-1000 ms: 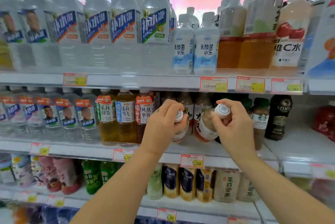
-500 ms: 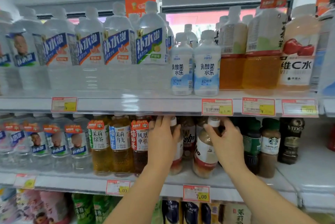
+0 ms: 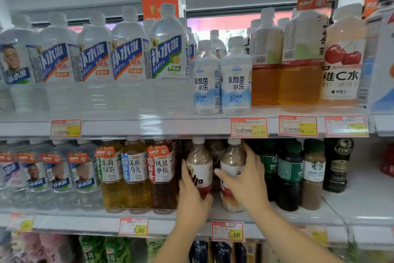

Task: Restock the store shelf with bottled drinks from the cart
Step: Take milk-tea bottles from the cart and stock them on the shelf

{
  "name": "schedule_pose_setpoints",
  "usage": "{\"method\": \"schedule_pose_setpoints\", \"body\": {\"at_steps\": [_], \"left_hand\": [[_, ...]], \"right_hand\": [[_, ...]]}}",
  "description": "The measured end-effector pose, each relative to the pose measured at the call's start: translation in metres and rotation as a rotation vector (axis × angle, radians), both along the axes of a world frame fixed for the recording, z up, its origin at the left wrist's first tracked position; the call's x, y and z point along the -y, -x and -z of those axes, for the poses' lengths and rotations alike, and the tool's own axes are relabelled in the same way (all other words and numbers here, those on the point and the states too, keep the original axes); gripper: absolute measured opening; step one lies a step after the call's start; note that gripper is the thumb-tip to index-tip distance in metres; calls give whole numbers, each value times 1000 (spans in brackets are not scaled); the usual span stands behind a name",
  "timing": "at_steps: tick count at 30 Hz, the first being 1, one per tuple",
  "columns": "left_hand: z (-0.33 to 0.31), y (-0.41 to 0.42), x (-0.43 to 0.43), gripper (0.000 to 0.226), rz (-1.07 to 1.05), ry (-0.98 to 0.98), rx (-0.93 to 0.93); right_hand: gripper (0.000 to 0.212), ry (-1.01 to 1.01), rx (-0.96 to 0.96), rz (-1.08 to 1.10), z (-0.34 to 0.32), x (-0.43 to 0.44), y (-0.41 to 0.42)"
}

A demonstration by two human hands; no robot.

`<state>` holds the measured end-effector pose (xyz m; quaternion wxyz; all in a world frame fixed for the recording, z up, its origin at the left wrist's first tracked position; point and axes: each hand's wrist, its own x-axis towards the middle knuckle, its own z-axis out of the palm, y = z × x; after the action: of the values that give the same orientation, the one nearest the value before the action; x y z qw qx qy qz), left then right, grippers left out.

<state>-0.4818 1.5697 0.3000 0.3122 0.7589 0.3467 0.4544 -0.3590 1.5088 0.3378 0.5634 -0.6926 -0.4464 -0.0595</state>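
The fingers (image 3: 183, 170) of the left hand (image 3: 191, 198) are curling around the left white-capped clear plastic bottle of brown drink (image 3: 199, 162), mostly hidden behind it. The right hand (image 3: 245, 181) is gripping the matching right bottle (image 3: 232, 156), thumb across its label. Both are standing upright on the white middle shelf (image 3: 85, 223), lower labels covered by the hands. The dark bottles (image 3: 216, 152) behind are fading into shadow.

Both bare forearms were extended up and forward, side by side. The left hand (image 3: 191, 196) curled round the left bottle (image 3: 199, 169) low down; the right hand (image 3: 245, 181) wrapped the right bottle (image 3: 233, 156), thumb across its front.
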Motion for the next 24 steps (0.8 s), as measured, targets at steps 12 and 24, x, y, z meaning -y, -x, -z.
{"method": "schedule_pose_setpoints", "body": {"at_steps": [12, 24], "left_hand": [[25, 2, 10, 56, -285, -495, -299], [15, 4, -1, 61, -301, -354, -635]], "right_hand": [[100, 21, -79, -163, 22, 12, -20], [103, 34, -81, -118, 43, 24, -16]]}}
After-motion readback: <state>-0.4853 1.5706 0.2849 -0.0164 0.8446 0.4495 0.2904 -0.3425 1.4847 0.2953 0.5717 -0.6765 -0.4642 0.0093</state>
